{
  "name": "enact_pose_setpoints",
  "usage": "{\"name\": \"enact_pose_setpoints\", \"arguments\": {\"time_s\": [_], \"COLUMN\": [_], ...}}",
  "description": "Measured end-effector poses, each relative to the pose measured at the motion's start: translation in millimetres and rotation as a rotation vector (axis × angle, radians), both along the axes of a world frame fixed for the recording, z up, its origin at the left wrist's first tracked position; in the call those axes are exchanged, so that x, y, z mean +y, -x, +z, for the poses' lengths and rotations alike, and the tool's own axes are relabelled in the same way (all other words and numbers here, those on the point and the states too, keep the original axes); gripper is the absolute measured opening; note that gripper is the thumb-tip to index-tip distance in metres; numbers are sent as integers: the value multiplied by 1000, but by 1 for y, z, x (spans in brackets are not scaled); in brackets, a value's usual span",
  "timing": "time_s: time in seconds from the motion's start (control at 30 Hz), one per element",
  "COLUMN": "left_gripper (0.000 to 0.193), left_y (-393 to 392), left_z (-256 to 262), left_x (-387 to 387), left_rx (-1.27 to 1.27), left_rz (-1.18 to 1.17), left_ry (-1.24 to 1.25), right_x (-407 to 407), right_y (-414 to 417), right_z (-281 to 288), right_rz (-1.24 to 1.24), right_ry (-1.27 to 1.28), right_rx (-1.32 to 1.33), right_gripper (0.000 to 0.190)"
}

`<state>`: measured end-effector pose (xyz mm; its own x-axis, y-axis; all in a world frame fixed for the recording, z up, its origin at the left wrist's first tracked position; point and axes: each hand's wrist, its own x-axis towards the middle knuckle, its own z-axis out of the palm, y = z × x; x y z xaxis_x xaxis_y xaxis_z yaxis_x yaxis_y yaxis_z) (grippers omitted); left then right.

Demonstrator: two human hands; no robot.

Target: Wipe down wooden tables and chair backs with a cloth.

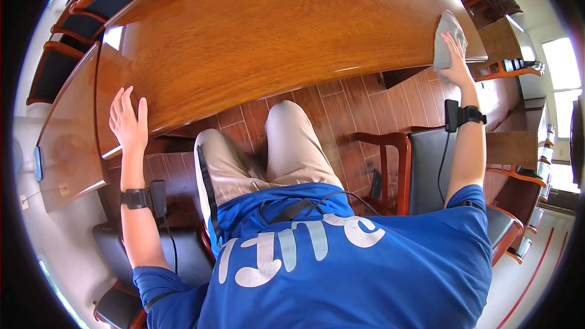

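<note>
A grey cloth (442, 50) lies at the right end of the polished wooden table (274, 41), reaching over its near edge. My right hand (454, 60) presses on it with the fingers stretched along the fabric. At the table's near left corner is my left hand (129, 121), fingers spread and holding nothing; whether it touches the wood I cannot tell. Both wrists carry black straps with small black boxes and cables.
A red wooden chair with a dark padded back (427, 169) stands beside me on the right, and another dark chair (187, 251) is at my left. A second table (68, 146) adjoins the left end. More chairs (121, 0) line the far left side.
</note>
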<state>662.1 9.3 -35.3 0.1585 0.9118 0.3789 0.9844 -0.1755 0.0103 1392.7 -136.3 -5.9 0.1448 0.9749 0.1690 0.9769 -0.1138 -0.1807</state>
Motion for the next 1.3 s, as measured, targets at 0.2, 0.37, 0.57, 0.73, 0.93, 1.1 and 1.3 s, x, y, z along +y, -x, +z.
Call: {"name": "enact_pose_setpoints", "arguments": {"time_s": [0.2,0.37,0.57,0.73,0.93,1.1,1.3], "left_gripper": [42,43,44,42,41,42,41], "left_y": [-3,-5,-8,-10,-12,-11,-7], "left_z": [1,1,3,8,9,6,9], "left_x": [-4,-5,-6,-9,-8,-10,-11], "left_rx": [12,-2,-17,-72,-86,-94,-56], "left_rz": [-8,-43,-68,-86,-49,-55,-35], "left_ry": [-68,-102,-141,-191,-116,-99,-59], "right_x": [15,44,149,249,290,333,322], "right_y": [-7,35,225,436,589,521,246], "right_z": [13,16,31,27,23,4,5], "right_rz": [-98,-35,444,873,1106,1125,632], "right_ry": [197,285,330,244,138,-26,37], "right_rx": [111,-22,-208,-268,-195,-154,-119], "right_gripper": [96,90,90,87,72,64,80]}}
